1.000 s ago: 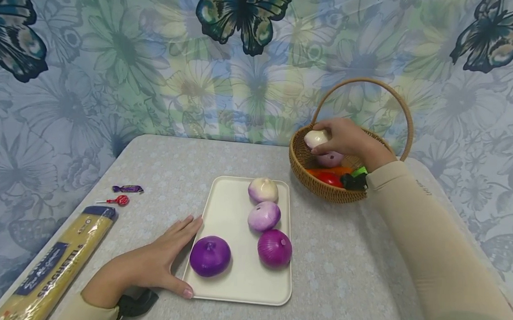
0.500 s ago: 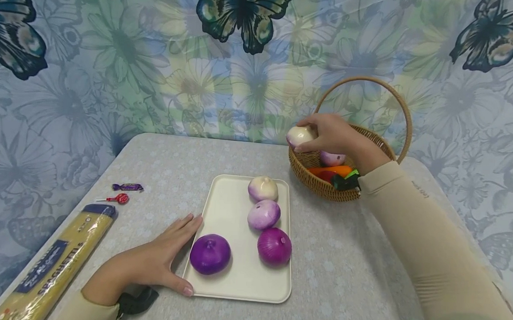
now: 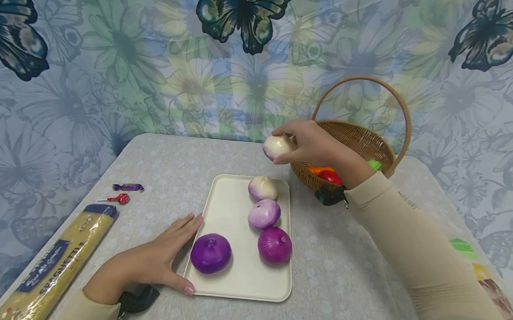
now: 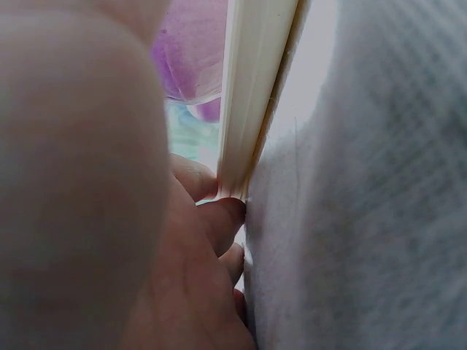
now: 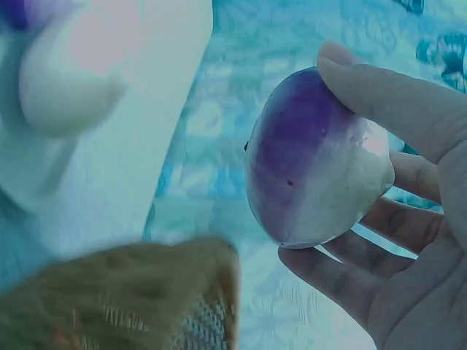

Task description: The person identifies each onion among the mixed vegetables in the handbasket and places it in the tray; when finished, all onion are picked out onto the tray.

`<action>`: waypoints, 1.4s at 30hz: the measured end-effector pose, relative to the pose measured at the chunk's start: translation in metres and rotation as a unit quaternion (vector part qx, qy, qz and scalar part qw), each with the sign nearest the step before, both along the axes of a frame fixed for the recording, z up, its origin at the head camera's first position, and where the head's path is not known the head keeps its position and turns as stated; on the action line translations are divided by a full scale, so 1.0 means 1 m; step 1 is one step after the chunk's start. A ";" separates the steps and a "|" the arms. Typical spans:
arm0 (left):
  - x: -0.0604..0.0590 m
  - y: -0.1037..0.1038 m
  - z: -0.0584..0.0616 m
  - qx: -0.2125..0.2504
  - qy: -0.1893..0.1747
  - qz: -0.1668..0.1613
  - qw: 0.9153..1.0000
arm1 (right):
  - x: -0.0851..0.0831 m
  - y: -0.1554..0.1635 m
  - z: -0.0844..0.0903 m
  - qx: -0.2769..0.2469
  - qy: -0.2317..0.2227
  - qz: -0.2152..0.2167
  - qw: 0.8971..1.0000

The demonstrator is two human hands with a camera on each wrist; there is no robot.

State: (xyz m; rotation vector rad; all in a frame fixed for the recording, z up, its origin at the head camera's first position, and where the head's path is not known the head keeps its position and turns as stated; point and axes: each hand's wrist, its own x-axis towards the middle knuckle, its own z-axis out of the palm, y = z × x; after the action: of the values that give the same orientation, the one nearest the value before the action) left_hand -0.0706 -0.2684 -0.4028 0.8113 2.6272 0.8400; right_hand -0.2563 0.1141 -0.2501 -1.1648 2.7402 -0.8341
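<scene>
My right hand grips a white-and-purple onion in the air, just left of the wicker basket and above the far end of the cream tray. The right wrist view shows the onion held between thumb and fingers. Three lighter and darker purple onions line the tray's right side, and a dark purple onion lies at its front left. My left hand lies flat on the table, touching the tray's left edge.
The basket holds red, orange and green items. A spaghetti packet lies at the table's front left corner, with a lollipop and a wrapped sweet behind it. A flowered curtain hangs behind the table.
My right hand has lifted the white-and-purple onion out of the basket and carried it left, over the table beyond the tray. The left hand has stayed put.
</scene>
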 end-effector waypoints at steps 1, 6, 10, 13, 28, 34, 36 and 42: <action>0.000 0.000 0.000 0.000 -0.001 0.001 1.000 | 0.003 -0.004 -0.002 0.000 0.006 0.010 1.000; 0.000 0.001 0.000 -0.004 -0.007 0.005 1.000 | 0.014 -0.021 -0.013 -0.011 0.027 0.073 0.997; 0.000 0.001 0.000 -0.006 -0.006 0.005 1.000 | 0.022 -0.035 -0.023 -0.013 0.036 0.111 0.993; 0.000 0.001 0.000 -0.005 -0.004 0.002 1.000 | 0.030 -0.047 -0.028 -0.006 0.022 0.121 0.992; 0.002 0.000 0.001 -0.009 -0.003 0.005 1.000 | 0.063 -0.097 -0.058 0.063 -0.018 0.195 0.979; 0.002 -0.001 0.001 -0.012 -0.002 0.005 1.000 | 0.067 -0.104 -0.065 0.097 -0.024 0.201 0.975; 0.002 -0.001 0.001 -0.012 -0.004 0.006 1.000 | 0.067 -0.106 -0.066 0.108 -0.022 0.204 0.973; 0.001 -0.001 0.001 -0.012 -0.007 0.007 1.000 | 0.069 -0.111 -0.072 0.144 -0.040 0.204 0.967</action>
State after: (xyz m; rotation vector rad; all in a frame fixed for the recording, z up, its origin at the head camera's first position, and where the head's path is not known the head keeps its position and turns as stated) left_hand -0.0693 -0.2697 -0.4019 0.7787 2.6276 0.8124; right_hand -0.1876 0.0027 -0.3218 -1.5092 2.3254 -0.4089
